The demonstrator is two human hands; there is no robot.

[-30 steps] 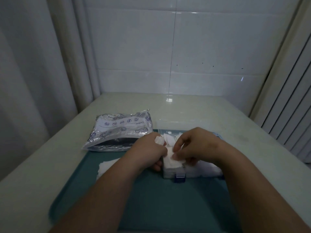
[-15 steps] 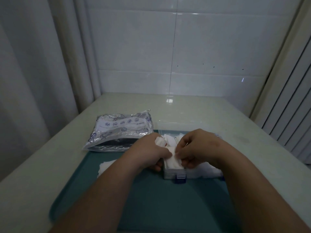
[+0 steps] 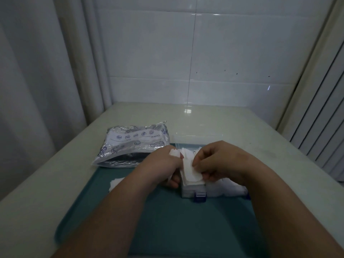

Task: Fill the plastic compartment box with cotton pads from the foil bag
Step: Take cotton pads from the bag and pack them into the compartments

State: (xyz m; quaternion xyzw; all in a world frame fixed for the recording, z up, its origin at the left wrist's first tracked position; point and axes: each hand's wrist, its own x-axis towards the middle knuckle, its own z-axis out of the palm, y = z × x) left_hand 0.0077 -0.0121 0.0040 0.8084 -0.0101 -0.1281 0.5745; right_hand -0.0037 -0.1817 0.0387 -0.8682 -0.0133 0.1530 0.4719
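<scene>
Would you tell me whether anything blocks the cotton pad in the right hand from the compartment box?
Nothing visible does: the cotton pad pinched by the right hand lies directly over the left end of the open compartment box.

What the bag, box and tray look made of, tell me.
Bag: silvery foil-like film, shiny, crinkled, printed.
Box: clear rigid plastic, apparently; white pads show through its wall.
Tray: teal, smooth, matte; probably plastic.
</scene>
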